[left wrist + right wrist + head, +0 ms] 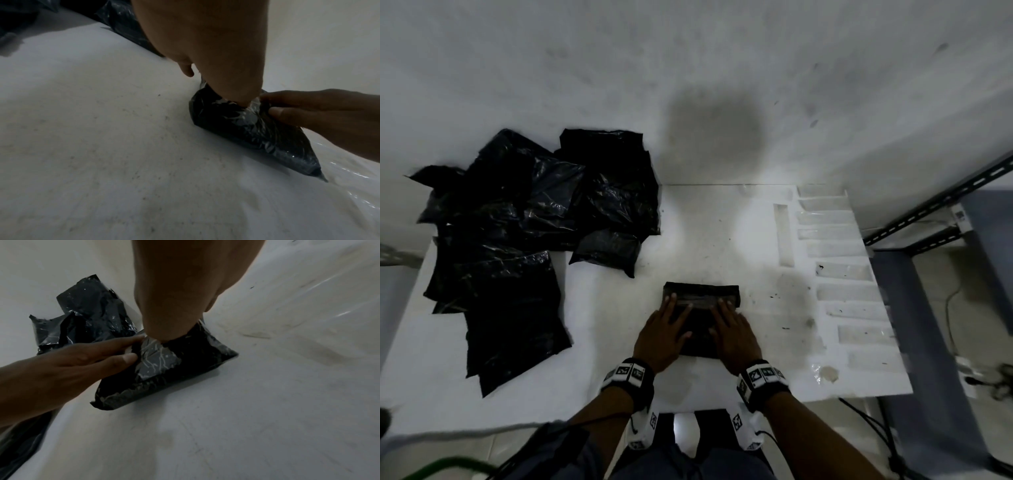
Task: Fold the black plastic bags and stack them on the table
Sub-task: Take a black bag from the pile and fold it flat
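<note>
A small folded black plastic bag (702,299) lies on the white table (619,342) in front of me. My left hand (671,318) and right hand (726,318) rest side by side on it, fingers straight and pressing it flat. In the left wrist view the left fingertips (242,100) push down on the bag (246,133), with the right hand (308,110) lying beside them. From the right wrist the bag (164,369) shows under the right hand (174,313), and the left hand (82,366) lies flat on its left part. A loose pile of black bags (534,212) covers the table's left side.
Several clear plastic strips (839,270) lie in a column along the table's right edge. A slotted metal rack frame (928,212) stands to the right, with cables on the floor below it. A pale wall rises behind the table.
</note>
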